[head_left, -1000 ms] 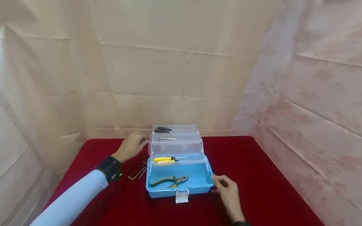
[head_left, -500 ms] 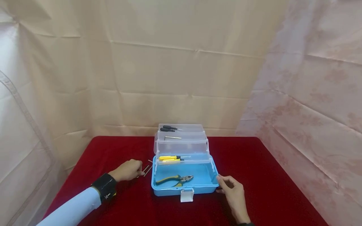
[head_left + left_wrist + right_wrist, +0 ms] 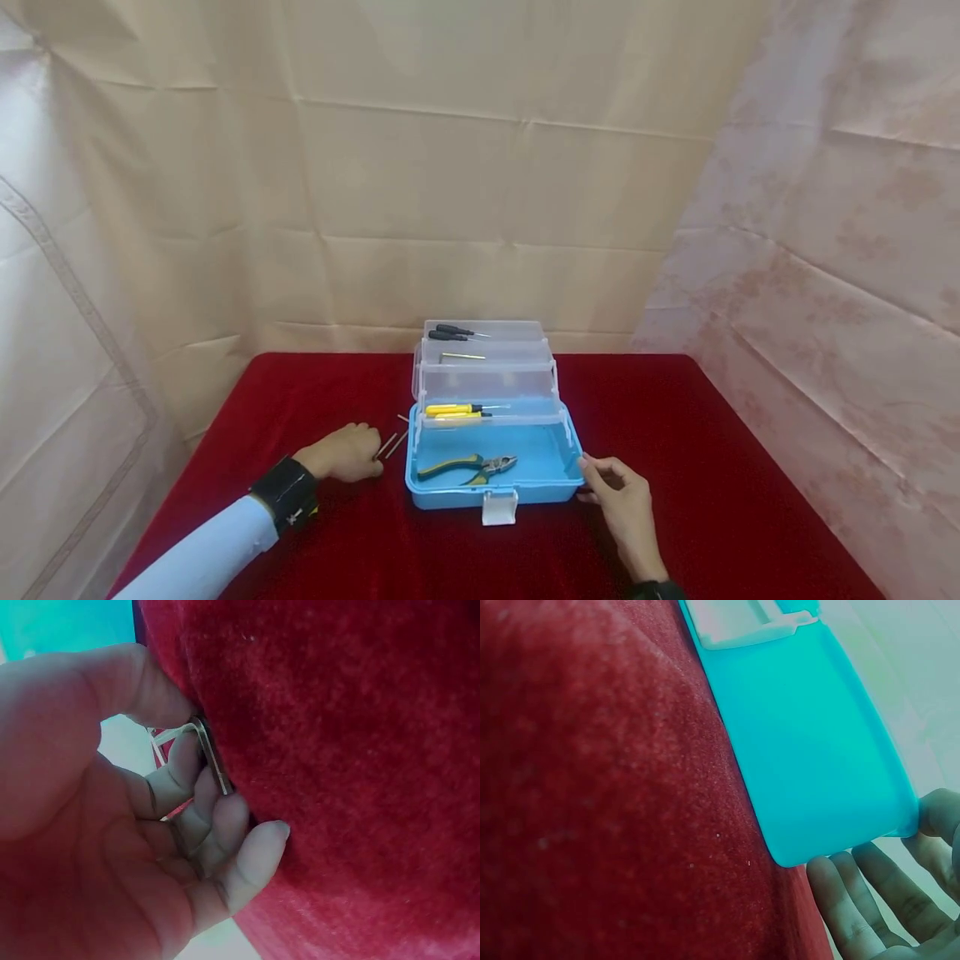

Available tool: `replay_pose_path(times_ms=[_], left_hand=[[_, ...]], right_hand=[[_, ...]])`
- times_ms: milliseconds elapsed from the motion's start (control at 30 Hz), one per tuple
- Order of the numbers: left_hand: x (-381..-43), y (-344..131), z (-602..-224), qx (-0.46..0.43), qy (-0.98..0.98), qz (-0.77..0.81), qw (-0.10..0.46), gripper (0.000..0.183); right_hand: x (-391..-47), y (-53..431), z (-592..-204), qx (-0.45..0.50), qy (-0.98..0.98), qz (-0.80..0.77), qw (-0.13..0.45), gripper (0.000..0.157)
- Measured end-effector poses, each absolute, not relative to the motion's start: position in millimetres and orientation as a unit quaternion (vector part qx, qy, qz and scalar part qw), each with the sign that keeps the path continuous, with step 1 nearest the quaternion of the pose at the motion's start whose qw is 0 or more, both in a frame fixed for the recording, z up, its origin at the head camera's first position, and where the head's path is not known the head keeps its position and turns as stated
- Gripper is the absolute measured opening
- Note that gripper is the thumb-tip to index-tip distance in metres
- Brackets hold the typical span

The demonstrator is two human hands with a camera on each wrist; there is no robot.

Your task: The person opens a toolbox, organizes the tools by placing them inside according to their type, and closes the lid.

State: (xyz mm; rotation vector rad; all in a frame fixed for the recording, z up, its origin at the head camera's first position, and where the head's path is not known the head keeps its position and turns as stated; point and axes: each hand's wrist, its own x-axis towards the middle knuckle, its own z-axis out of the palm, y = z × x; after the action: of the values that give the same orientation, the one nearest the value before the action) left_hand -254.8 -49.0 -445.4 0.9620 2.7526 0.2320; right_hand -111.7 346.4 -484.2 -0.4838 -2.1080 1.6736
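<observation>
My left hand (image 3: 347,452) is low over the cloth, left of the blue toolbox (image 3: 480,496). Its thumb and fingertips pinch an L-shaped hex key (image 3: 214,759), seen best in the left wrist view. Another hex key (image 3: 397,445) lies beside the toolbox, close to that hand. My right hand (image 3: 624,504) holds the toolbox at its front right corner, thumb at the rim and fingers against the outer side. Pliers (image 3: 468,468) with green and yellow handles lie in the bottom of the toolbox.
Clear fold-out trays (image 3: 487,379) stand raised at the toolbox's back. They bear yellow screwdrivers (image 3: 453,410), black screwdrivers (image 3: 452,331) and one hex key (image 3: 463,357). A white latch (image 3: 499,508) hangs at the front. Red cloth (image 3: 675,433) covers the table; a beige curtain (image 3: 420,208) is behind.
My left hand has come down from beside the raised trays to the hex keys on the cloth and now pinches one. The right hand stays at the toolbox corner. The head view has shifted slightly.
</observation>
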Motion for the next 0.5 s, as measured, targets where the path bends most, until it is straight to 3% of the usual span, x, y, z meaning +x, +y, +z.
replay_pose_path(times_ms=[233,500], left_hand=[[-253.6,-57.2,-449.1,0.261,0.948,0.154,0.097,0.018],[-255.3,-65.0,-451.8,0.263,0.946,0.183,0.035,0.011]], right_hand=[[-112.7,343.7,-483.6,-0.173,-0.756,0.601,0.192,0.035],[-112.6,346.0,-483.4,-0.17,-0.757,0.6,0.198,0.037]])
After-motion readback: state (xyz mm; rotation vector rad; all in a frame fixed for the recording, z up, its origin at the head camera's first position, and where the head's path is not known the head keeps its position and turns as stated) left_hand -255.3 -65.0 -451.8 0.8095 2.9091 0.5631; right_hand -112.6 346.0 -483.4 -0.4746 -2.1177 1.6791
